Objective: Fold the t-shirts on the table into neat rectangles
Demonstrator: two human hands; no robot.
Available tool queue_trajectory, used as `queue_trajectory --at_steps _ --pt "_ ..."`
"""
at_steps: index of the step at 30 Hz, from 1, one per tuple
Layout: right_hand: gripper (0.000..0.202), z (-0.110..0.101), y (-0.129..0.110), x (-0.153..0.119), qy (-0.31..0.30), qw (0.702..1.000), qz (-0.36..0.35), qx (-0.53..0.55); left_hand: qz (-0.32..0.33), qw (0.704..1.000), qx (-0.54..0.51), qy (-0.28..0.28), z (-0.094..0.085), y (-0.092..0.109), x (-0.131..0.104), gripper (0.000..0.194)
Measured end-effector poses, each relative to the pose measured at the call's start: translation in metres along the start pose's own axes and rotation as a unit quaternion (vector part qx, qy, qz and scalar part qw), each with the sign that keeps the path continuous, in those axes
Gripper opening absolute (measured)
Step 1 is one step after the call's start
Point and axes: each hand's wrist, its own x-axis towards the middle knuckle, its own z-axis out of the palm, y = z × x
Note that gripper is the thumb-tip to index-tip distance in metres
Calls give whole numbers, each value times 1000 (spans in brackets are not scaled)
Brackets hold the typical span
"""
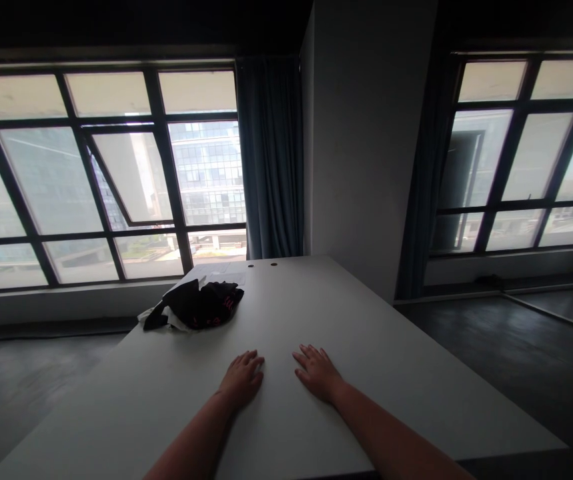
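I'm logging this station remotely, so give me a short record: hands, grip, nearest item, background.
Left hand: palm down at the white table
Right hand: palm down, apart from the left
Grip: nothing visible in either
Nearest item: black bundle, pink markings, beyond left hand
Background: blue curtain; tilted-open window pane

On my feed the tabletop [286,433] beneath the left hand [242,380] and right hand [317,375] reads plain white. Beyond the left hand I see a black bundle [196,307] with pink lettering [229,302] and white edges; far past both hands, a blue curtain [272,160].
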Motion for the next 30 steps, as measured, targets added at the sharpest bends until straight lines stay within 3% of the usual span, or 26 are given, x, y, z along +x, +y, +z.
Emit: queue_trajectory --at_steps 30 --pt "65 3 4 2 6 1000 -6 6 6 1000 -14 14 6 -6 2 51"
